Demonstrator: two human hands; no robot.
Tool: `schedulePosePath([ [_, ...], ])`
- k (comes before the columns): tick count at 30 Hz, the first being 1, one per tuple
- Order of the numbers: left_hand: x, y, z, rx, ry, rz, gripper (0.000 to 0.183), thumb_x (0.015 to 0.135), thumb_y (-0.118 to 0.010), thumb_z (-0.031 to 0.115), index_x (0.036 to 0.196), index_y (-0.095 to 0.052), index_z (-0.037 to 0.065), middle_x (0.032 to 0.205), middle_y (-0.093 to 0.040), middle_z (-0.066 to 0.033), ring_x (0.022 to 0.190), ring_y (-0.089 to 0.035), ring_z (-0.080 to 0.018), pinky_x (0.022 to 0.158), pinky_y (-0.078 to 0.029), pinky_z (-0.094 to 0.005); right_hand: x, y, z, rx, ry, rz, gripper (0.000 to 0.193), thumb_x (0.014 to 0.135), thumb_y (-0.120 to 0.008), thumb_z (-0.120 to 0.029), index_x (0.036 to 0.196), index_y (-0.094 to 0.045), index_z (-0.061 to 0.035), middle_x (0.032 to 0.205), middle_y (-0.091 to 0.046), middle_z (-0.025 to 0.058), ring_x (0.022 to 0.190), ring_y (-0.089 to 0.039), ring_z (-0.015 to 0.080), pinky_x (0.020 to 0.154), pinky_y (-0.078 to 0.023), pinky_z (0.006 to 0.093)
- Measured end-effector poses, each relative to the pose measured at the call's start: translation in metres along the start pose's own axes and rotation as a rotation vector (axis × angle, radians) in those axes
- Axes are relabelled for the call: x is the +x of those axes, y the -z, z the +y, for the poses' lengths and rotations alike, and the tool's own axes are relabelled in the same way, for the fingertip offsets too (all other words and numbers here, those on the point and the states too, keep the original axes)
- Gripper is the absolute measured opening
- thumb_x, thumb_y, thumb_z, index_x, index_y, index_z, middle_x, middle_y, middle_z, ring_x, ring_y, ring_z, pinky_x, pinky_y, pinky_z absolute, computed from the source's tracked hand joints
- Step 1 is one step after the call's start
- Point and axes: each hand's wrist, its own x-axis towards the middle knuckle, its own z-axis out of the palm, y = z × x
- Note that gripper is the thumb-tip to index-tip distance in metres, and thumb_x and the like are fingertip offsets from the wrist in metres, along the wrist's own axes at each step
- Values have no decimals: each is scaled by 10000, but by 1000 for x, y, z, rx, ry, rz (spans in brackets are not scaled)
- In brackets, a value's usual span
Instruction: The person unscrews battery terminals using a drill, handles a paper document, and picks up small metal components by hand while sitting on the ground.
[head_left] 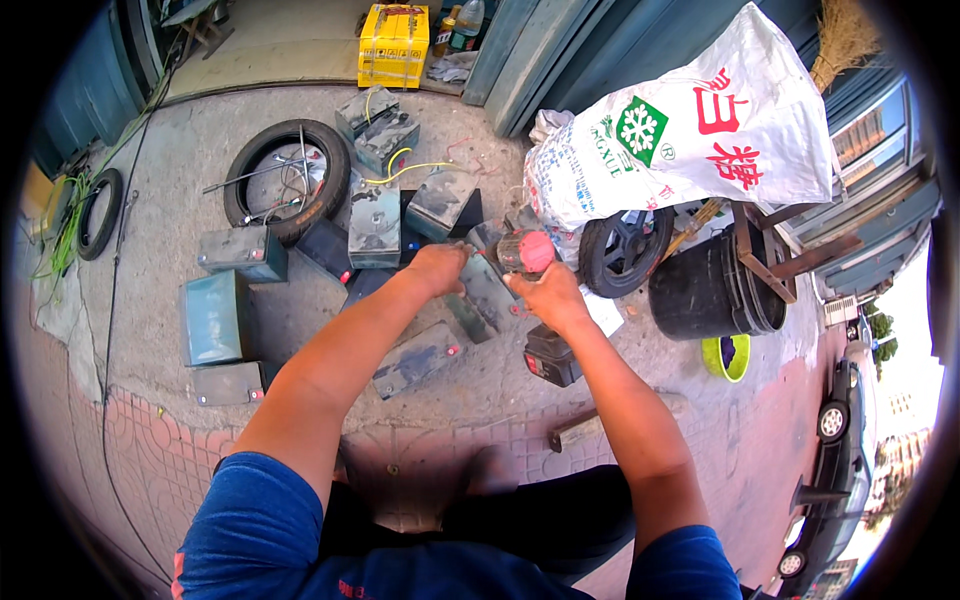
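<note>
My right hand (552, 296) is wrapped round the handle of a cordless drill (524, 251) with a red rear end. The drill's dark battery pack (552, 353) shows below the hand; its tip points away from me and is hidden. My left hand (438, 268) is closed on the edge of a dusty grey-green battery (488, 298), just left of the drill. Its fingertips are partly hidden. Nearer to me lies another grey battery (418, 358) with a red terminal. Beyond my left hand stand more batteries, including a dusty one (375, 222) and a tilted one (443, 203).
Several batteries (217, 318) lie at left. Beyond them are a tyre (288, 180) with metal rods inside and a yellow box (393, 48). A white sack (690, 130), a wheel (626, 250), a black bucket (715, 285) and a green bowl (726, 358) stand at right. A wood block (578, 430) lies near.
</note>
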Motion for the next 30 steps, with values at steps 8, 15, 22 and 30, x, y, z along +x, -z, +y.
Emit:
schedulePosePath([
  [8,1,-4,-3,2,0,16,965,723,-920,296,1521,-480,-21,1552,-534,-219,1407,-549,-348,1153,-468,-400,-9,0,4,46,52,20,325,881,-834,-297,994,-735,-9,652,-643,52,554,-587,152,553,-490,361],
  [15,3,-15,-12,63,-39,87,902,745,-905,333,1485,-511,0,1402,-653,-176,1294,-635,-312,1064,-525,-399,-6,-3,5,22,3,-6,485,848,-846,-436,938,-755,32,821,-747,248,846,-755,398,780,-560,468],
  [22,4,-5,0,16,-11,28,939,731,-911,298,1512,-491,-11,1519,-569,-201,1372,-581,-338,1133,-482,-403,-2,7,4,-48,209,18,422,870,-834,-358,1025,-735,22,834,-718,204,736,-695,330,717,-536,431],
  [30,-2,11,11,-36,42,-58,907,729,-909,305,1501,-515,39,1473,-610,-186,1331,-608,-343,1118,-491,-420,50,37,-58,-137,-79,-315,357,874,-833,-256,758,-679,44,656,-647,96,502,-569,184,497,-473,370],
])
